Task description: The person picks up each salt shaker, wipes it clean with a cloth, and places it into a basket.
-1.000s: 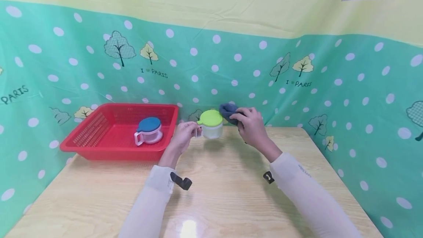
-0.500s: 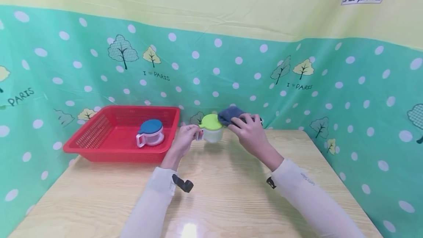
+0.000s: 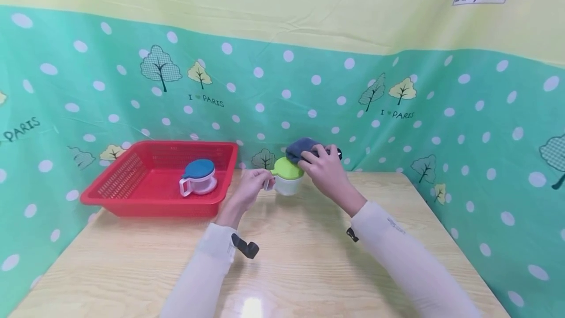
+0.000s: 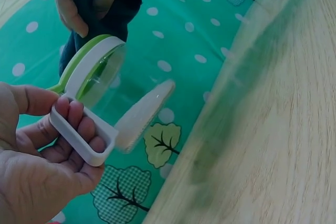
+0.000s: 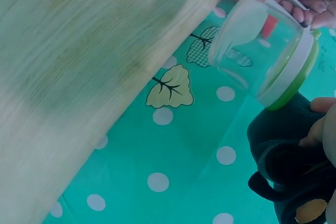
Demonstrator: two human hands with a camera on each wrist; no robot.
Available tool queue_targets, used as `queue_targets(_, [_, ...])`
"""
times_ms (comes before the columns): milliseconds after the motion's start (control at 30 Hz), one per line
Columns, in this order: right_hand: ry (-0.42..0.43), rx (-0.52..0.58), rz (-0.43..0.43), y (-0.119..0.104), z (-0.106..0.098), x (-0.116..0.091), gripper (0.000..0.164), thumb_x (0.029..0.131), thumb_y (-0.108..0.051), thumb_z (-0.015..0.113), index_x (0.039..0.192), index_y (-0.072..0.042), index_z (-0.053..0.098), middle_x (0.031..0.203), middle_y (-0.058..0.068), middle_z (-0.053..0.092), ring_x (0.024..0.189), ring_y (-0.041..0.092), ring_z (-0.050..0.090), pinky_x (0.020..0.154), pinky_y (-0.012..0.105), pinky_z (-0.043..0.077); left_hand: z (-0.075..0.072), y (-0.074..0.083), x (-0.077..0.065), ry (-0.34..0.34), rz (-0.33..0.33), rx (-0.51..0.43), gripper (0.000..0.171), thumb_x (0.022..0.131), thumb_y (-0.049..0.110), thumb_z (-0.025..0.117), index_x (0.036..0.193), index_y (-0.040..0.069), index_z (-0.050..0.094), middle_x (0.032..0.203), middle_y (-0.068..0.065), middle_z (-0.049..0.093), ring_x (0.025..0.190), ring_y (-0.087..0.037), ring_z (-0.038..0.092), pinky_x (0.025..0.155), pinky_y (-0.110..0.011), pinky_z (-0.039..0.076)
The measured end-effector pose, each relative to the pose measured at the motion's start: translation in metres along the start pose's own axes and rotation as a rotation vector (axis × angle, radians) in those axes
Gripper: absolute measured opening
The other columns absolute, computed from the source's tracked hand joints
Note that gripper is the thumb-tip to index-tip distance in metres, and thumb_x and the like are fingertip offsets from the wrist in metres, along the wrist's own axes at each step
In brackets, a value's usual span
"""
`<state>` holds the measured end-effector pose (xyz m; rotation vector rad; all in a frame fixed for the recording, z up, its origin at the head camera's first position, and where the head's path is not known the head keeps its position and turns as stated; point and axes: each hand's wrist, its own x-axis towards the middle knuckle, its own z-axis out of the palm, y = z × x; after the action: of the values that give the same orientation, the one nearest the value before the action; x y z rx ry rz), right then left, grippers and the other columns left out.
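In the head view my left hand (image 3: 248, 189) grips the white handle of a clear seasoning jar (image 3: 289, 187) with a lime-green lid (image 3: 287, 168), held above the table. The left wrist view shows fingers curled through that handle (image 4: 84, 137). A dark blue cloth (image 3: 301, 149) is bunched in my right hand (image 3: 327, 173), which holds it against the far right part of the lid. Seen from the right wrist, the cloth (image 5: 289, 129) touches the lid's edge, and the jar's transparent body (image 5: 247, 45) shows no visible contents. Part of the cloth is hidden behind my right fingers.
A red plastic basket (image 3: 154, 206) stands at the table's back left, beside my left hand. Inside it sits a similar jar with a blue lid (image 3: 199, 168). A green dotted curtain (image 3: 247, 92) hangs directly behind the wooden table (image 3: 300, 259).
The jar has shifted slightly right and nearer, its lid tipping toward the cloth. My right hand has moved a little left, bringing the cloth farther over the lid. The basket has stayed put.
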<state>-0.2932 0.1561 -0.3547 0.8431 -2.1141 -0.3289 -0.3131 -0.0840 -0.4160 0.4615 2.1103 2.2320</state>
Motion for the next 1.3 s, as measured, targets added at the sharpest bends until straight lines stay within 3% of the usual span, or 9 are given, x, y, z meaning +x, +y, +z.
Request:
queue_targets(200, [-0.015,-0.017,-0.014,-0.008,-0.002,-0.007,0.022,0.085,-0.017,0.083,0.106,-0.021,0.078,0.12,0.002,0.071,0.105,0.033,0.061,0.081,0.055,0.049,-0.002,-0.002,0.0,0.031,0.011,0.003,0.017,0.091,-0.004,0.053,0.087,-0.018,0.062,0.074,-0.011,0.057,0.078,-0.025,0.051,0.079,-0.034,0.043])
queue_targets(467, [0.046,-0.01,-0.067,-0.017,-0.019,-0.021,0.014,0.087,-0.014,0.08,0.1,-0.02,0.077,0.115,0.003,0.071,0.102,0.034,0.06,0.072,0.054,0.048,-0.004,0.001,0.002,0.057,0.022,-0.017,0.02,0.091,-0.003,0.052,0.077,-0.007,0.065,0.07,-0.008,0.057,0.071,-0.021,0.053,0.074,-0.03,0.044])
queue_targets(633, [0.059,-0.007,-0.072,-0.019,-0.021,-0.024,0.013,0.089,-0.014,0.079,0.1,-0.019,0.077,0.113,0.004,0.071,0.1,0.035,0.06,0.071,0.054,0.048,-0.004,0.001,0.002,0.049,0.011,-0.035,0.019,0.089,-0.003,0.052,0.075,-0.006,0.065,0.069,-0.007,0.057,0.07,-0.02,0.053,0.073,-0.029,0.045])
queue_targets(1000, [-0.007,0.057,-0.007,-0.015,-0.002,-0.013,0.022,0.084,-0.015,0.084,0.105,-0.018,0.078,0.12,0.005,0.072,0.104,0.037,0.06,0.079,0.059,0.049,-0.002,-0.006,0.001,-0.058,0.002,0.019,0.021,0.094,0.0,0.052,0.082,-0.015,0.061,0.073,-0.01,0.057,0.074,-0.024,0.053,0.075,-0.033,0.046])
queue_targets(1167, [-0.012,0.072,0.007,-0.014,0.009,-0.015,0.023,0.083,-0.013,0.084,0.104,-0.019,0.079,0.12,0.005,0.072,0.104,0.037,0.061,0.079,0.06,0.05,-0.001,-0.01,0.001,-0.055,-0.024,0.021,0.022,0.096,0.001,0.054,0.087,-0.017,0.062,0.076,-0.01,0.059,0.078,-0.024,0.055,0.078,-0.033,0.046])
queue_targets(1300, [0.018,0.054,-0.016,-0.014,0.006,-0.021,0.021,0.084,-0.015,0.084,0.103,-0.02,0.078,0.119,0.004,0.071,0.104,0.036,0.061,0.072,0.056,0.051,-0.002,-0.008,0.002,-0.047,-0.012,0.018,0.022,0.098,0.003,0.054,0.088,-0.015,0.063,0.078,-0.009,0.061,0.08,-0.023,0.056,0.08,-0.033,0.047])
